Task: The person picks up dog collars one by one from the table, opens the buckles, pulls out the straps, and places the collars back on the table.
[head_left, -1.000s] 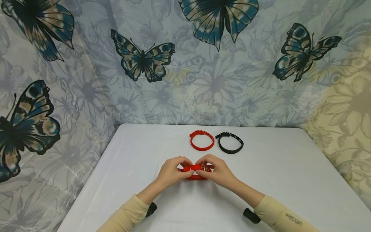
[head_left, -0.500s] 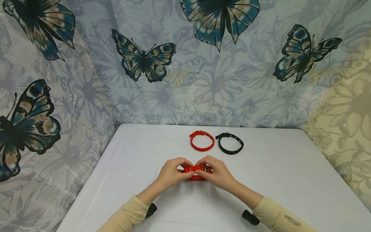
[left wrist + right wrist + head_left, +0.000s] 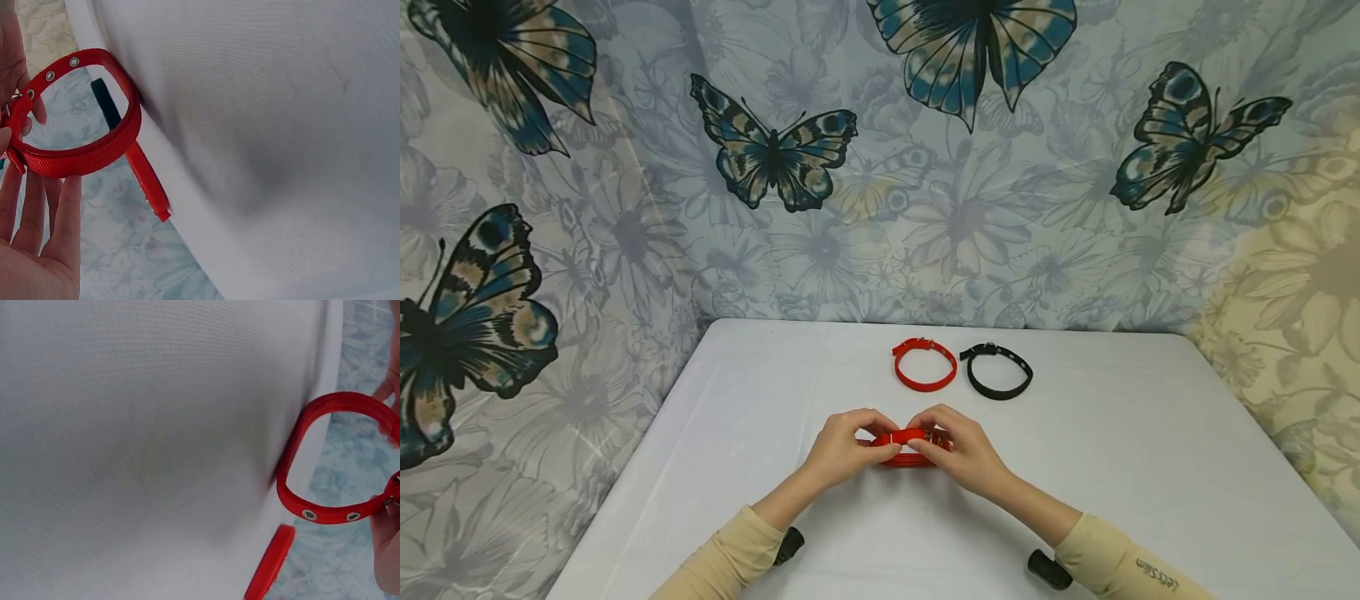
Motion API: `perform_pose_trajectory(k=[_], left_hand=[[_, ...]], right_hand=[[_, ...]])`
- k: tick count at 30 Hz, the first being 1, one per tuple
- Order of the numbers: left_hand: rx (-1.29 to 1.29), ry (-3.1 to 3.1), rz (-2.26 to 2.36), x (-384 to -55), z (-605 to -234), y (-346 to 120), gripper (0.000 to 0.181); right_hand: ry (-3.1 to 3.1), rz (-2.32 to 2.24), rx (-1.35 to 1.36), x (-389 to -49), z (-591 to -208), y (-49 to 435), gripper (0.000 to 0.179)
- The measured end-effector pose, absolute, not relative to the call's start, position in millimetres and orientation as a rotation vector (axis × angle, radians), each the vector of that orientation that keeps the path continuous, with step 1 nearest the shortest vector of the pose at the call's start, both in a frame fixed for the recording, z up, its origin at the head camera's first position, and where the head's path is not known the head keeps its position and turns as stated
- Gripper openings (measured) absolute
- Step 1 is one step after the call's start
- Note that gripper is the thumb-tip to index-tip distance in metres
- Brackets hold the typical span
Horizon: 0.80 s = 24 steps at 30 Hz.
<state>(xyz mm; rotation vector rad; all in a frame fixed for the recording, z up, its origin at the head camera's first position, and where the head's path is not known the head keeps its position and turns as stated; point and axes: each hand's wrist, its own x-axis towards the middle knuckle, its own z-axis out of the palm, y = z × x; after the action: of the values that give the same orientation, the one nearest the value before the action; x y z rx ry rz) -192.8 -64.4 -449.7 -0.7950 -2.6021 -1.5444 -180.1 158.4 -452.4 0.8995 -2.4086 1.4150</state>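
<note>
A red collar (image 3: pixel 908 460) with a metal buckle is held up in a loop at the middle of the table. My left hand (image 3: pixel 846 446) pinches its strap on the left side, thumb in front and fingers behind. On the buckle side, my right hand (image 3: pixel 966 450) grips the strap between thumb and fingers. The left wrist view shows the collar (image 3: pixel 84 161) closed into a ring, with metal eyelets along the strap. In the right wrist view, the collar's lower edge (image 3: pixel 328 514) is close over the tabletop, and the buckle is cut off at the frame edge.
Behind the hands, a second red collar (image 3: pixel 925 387) and a black collar (image 3: pixel 998 394) lie side by side on the white table (image 3: pixel 760 375). A butterfly-patterned cloth (image 3: pixel 820 250) hangs at the table's far edge and left side.
The hands stay in nearly the same place on the red collar. My right fingers and thumb shift slightly at the buckle, which shows less than before. The two collars behind stay put.
</note>
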Motion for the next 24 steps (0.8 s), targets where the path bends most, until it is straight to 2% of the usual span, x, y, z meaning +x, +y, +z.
perform_pose_trajectory(k=[13,24], left_hand=[[-0.765,-2.576,-1.691,-195.7,-453.3,-65.9,0.015],[-0.756,-2.573,-1.640,-193.6,-454.9,-66.1,0.015]], right_hand=[[-2.382,1.613,0.846,-180.4,-456.9,159.9,0.018],[-2.432,1.577,0.874,-183.6,-451.9,159.0,0.021]])
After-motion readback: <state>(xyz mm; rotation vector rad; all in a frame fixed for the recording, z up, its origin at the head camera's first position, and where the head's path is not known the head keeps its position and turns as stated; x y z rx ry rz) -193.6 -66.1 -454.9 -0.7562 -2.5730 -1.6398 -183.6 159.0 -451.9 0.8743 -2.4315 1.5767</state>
